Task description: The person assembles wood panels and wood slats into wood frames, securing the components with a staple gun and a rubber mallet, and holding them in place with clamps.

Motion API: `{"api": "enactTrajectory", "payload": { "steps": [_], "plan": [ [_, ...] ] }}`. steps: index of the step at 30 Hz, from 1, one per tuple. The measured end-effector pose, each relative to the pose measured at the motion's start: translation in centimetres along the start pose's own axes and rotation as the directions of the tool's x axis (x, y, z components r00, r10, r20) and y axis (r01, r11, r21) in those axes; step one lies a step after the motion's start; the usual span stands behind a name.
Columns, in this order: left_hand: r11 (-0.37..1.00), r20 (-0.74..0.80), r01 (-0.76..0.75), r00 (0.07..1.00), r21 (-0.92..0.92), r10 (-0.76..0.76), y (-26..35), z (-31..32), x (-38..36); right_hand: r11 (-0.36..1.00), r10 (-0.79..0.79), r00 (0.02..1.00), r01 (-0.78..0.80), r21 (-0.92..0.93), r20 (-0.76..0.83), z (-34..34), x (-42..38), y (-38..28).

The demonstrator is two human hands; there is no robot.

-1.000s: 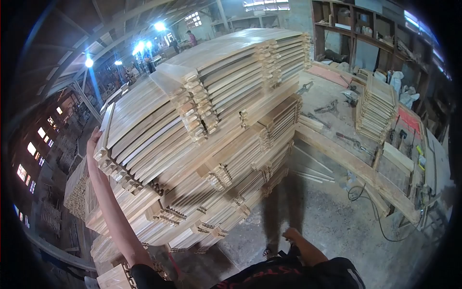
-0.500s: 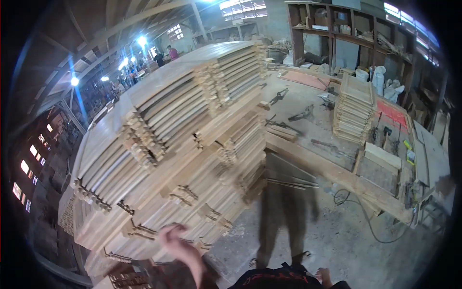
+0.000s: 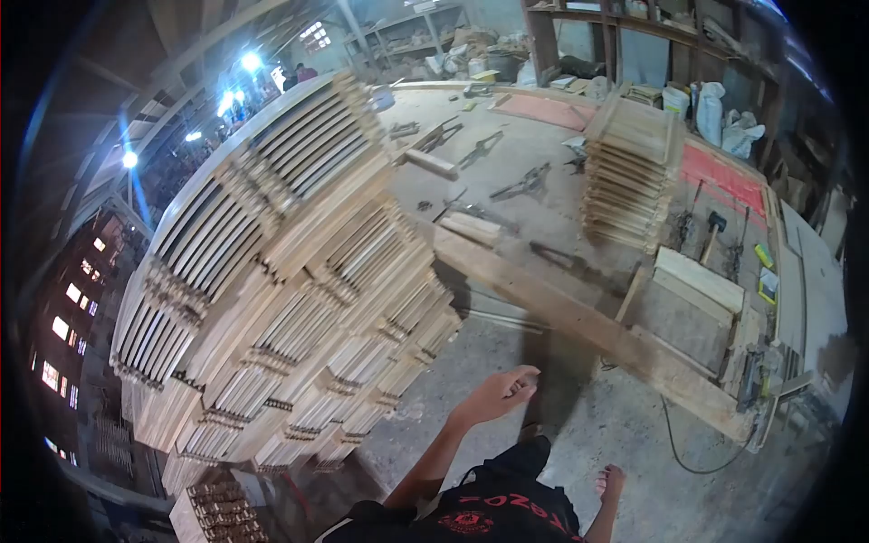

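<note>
My left hand (image 3: 501,396) is held out in front of my body, over the concrete floor. Its fingers are loosely bent and slightly apart, and I see nothing in them. Low on the right, my right hand (image 3: 611,482) hangs beside my black shirt (image 3: 507,493), half curled, with no object visible in it. Neither hand touches anything. Nearest my left hand are a big stack of wooden panels (image 3: 335,262) with slatted edges, to its left, and a long wooden beam (image 3: 552,303) beyond it.
A smaller stack of wooden frames (image 3: 629,176) stands on the work surface (image 3: 471,195) among clamps (image 3: 525,184). A hammer (image 3: 715,226) and a pale wood block (image 3: 697,281) lie to the right. A black cable (image 3: 674,443) trails on the floor. White sacks (image 3: 711,113) stand behind.
My view has turned and moved forward along the big stack, which now sits further left. My left hand has moved from in front of the stack to the right. My right hand shows more fully.
</note>
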State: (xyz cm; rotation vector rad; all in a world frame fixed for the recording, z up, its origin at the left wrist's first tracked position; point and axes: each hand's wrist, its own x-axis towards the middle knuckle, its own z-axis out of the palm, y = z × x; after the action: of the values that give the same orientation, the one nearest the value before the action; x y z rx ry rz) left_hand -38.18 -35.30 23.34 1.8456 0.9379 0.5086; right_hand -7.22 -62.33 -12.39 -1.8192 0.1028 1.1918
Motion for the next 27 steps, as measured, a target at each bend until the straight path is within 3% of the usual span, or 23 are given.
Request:
{"api": "enactTrajectory", "payload": {
  "steps": [3, 6, 8, 10, 12, 14, 16, 17, 19, 20, 21, 23, 24, 27],
  "plan": [
    [0.998, -0.001, 0.035, 0.999, -0.051, -0.035, -2.5, 1.7, 6.1, 1.000, 0.015, 0.998, -0.014, 0.007, -0.058, -0.2, 2.0, -2.5],
    [0.978, -0.054, 0.091, 0.993, -0.187, -0.103, -3.7, 3.2, 14.1, 0.999, 0.048, 0.995, -0.045, -0.031, 0.084, -0.9, 2.6, -6.9],
    [0.957, -0.151, 0.045, 0.984, -0.286, -0.091, -3.2, 3.9, 20.6, 0.995, 0.045, 0.981, -0.027, -0.101, 0.191, -1.4, 3.6, -10.5],
    [0.807, -0.271, 0.020, 0.937, -0.590, -0.221, -2.7, 4.4, 28.2, 0.985, 0.002, 0.968, 0.041, -0.166, 0.251, -3.0, 6.0, -13.7],
    [0.787, -0.387, 0.077, 0.839, -0.612, -0.383, 1.8, 3.4, 35.6, 0.973, -0.046, 0.970, 0.098, -0.207, 0.240, -3.0, 5.9, -19.9],
    [0.777, -0.559, -0.053, 0.725, -0.628, -0.402, -0.7, 3.4, 45.5, 0.942, -0.128, 0.967, 0.188, -0.279, 0.218, -3.7, 6.7, -25.6],
    [0.722, -0.620, -0.165, 0.658, -0.672, -0.427, 5.0, 3.3, 52.0, 0.939, -0.158, 0.971, 0.203, -0.277, 0.178, -3.9, 8.3, -31.6],
    [0.717, -0.661, -0.259, 0.660, -0.647, -0.358, 5.5, 3.5, 55.7, 0.934, -0.173, 0.972, 0.213, -0.288, 0.157, -4.1, 9.8, -33.3],
    [0.696, -0.611, -0.071, 0.548, -0.715, -0.571, 4.7, 4.8, 64.4, 0.885, -0.295, 0.949, 0.314, -0.344, 0.107, -4.0, 10.3, -37.9],
    [0.646, -0.566, -0.147, 0.648, -0.749, -0.509, 4.0, 5.6, 67.8, 0.849, -0.369, 0.924, 0.379, -0.369, 0.101, -3.6, 10.8, -40.7],
    [0.715, -0.545, 0.066, 0.599, -0.696, -0.587, 3.7, 6.4, 70.2, 0.834, -0.372, 0.926, 0.367, -0.412, 0.071, -3.5, 12.3, -42.5],
    [0.737, -0.617, 0.342, 0.404, -0.582, -0.675, 5.2, 8.0, 72.4, 0.867, -0.362, 0.922, 0.388, -0.312, 0.140, -3.2, 15.5, -44.0],
    [0.789, -0.719, 0.315, 0.330, -0.527, -0.612, 7.9, 8.3, 70.8, 0.877, -0.342, 0.926, 0.376, -0.300, 0.160, -3.1, 16.2, -45.1],
    [0.886, -0.823, 0.206, 0.330, -0.415, -0.462, 7.5, 8.9, 70.1, 0.778, -0.335, 0.927, 0.373, -0.506, 0.167, -0.8, 14.4, -50.0]
  ]
}}
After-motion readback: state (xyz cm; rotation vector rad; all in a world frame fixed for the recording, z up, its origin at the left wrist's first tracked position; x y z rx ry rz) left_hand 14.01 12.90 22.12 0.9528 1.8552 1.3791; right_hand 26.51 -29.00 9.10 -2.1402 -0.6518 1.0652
